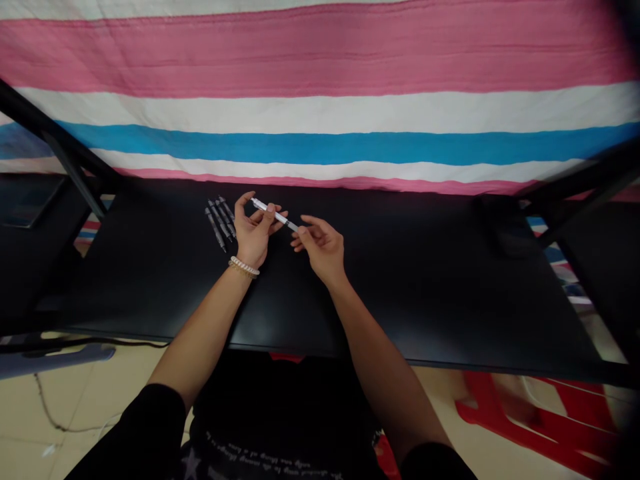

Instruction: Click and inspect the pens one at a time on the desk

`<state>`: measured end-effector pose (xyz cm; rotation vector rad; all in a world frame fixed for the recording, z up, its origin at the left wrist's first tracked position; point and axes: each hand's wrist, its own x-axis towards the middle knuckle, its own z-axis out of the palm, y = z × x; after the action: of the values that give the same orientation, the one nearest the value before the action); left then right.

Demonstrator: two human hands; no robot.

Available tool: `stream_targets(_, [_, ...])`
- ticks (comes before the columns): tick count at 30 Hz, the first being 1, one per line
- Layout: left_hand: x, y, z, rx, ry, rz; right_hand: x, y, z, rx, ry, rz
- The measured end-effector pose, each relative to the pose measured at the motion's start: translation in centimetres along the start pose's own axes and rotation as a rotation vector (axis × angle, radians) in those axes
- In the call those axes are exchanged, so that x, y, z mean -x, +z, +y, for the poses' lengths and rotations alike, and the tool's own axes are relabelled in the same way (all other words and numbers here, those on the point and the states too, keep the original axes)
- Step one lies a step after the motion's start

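A white pen [281, 217] slants between my hands above the black table [400, 280]. My left hand [256, 233] grips its barrel, thumb on top and fingers beneath, with the upper end resting near the index finger. At the lower right end of the pen, the thumb and fingers of my right hand [323, 250] pinch the tip. Whether the pen is in one piece there is too small to tell. Just left of my left hand lie several grey and dark pens [216, 228], side by side and tilted, partly hidden by that hand.
A striped pink, white and blue cloth [320, 147] hangs along the table's back edge. Black slanted frame bars [75, 173] stand at both sides. A dark object [505, 227] lies at the table's right. A red plastic stool [530, 413] is on the floor at lower right.
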<state>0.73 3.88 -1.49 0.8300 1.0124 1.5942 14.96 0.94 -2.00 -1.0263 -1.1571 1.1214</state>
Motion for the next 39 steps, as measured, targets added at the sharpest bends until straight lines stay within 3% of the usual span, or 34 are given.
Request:
stream_targets(14, [-0.6, 0.0, 1.6, 0.241, -0.09, 0.219, 0.1, -0.4, -0.2, 0.105, -0.114, 0.114])
stream_targets(17, [-0.5, 0.1, 1.5, 0.236, -0.095, 0.195, 0.2, -0.2, -0.4, 0.113, -0.098, 0.108])
stream_targets(23, [0.3, 0.6, 1.3, 0.234, -0.156, 0.012, 0.5, -0.1, -0.2, 0.141, -0.079, 0.125])
stream_targets(29, [0.4, 0.4, 1.2, 0.233, -0.188, -0.02, 0.6, -0.1, 0.1, 0.187, -0.09, 0.149])
stream_targets(39, [0.5, 0.4, 0.8, 0.196, -0.207, -0.035, 0.7, 0.0, -0.4, 0.146, 0.016, 0.136])
